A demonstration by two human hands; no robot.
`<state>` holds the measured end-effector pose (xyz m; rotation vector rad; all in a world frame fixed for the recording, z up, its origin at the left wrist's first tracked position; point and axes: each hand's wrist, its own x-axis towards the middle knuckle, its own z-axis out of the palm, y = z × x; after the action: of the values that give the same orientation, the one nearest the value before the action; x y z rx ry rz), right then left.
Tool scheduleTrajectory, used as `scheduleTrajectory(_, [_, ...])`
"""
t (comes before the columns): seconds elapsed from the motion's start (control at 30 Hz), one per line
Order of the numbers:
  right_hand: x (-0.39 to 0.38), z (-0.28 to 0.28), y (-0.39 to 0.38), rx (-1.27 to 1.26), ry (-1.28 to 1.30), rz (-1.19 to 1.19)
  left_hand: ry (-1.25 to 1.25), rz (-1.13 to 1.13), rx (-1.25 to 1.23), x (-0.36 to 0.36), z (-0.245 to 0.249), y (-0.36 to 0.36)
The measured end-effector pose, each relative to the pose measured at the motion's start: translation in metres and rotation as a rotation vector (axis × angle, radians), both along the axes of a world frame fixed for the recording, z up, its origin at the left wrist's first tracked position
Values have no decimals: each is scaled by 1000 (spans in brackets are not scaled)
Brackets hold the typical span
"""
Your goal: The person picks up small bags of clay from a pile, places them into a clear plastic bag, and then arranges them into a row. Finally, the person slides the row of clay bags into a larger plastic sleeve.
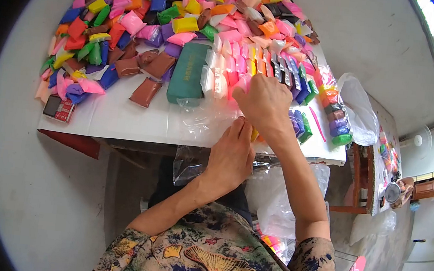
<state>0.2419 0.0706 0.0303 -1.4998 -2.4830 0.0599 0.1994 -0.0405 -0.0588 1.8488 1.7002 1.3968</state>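
My left hand [231, 153] is at the table's front edge, its fingers curled closed on a clear plastic bag [190, 167]. Just above and to the right, my right hand [265, 101] is closed with its fingers bent down; its fingertips and whatever they hold are hidden. A bit of yellow shows between the two hands. Beyond the right hand stand rows of small coloured packets [229, 65], ordered from pale pink to dark and green. A green box [187, 73] lies left of these rows, and more purple and green packets [302, 126] sit right of my right wrist.
A large heap of mixed coloured packets [186, 24] covers the back of the white table [123, 123]. A phone-like red device [59, 109] lies at the left corner. On the right are a pink stick [317, 124], a packed colour row [337, 114] and a plastic bag [360, 111].
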Motion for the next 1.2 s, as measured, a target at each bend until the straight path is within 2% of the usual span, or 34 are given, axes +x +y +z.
scheduleTrajectory(0.2, [1,-6,5,72,22,24,-104,-25,-1,-4,6,-2])
scheduleTrajectory(0.33, [16,13,-10,119,179,-121,-119,-61,45,-7,0,1])
scheduleTrajectory(0.43, [41,25,-42,219,530,-73,-160,-71,17,-10,3,2])
scheduleTrajectory(0.53, [64,13,-78,-60,960,-19,-186,-86,-116,-15,10,1])
scheduleTrajectory(0.57, [63,9,-92,-235,1182,37,-220,-132,-84,-17,9,0])
scheduleTrajectory(0.63, [66,-12,-103,-326,1217,57,-284,-224,-20,-20,7,-3])
scheduleTrajectory(0.77, [70,-32,-104,-304,1207,-44,-454,-194,-76,-20,14,-5])
scheduleTrajectory(0.87, [72,-48,-102,-182,1144,-41,-427,-130,-84,-22,10,-5])
scheduleTrajectory(0.97, [72,-49,-106,-13,899,-113,-479,-150,-197,-25,17,-7])
scheduleTrajectory(1.2, [68,-65,-105,244,716,-79,-450,-119,-202,-26,22,-14])
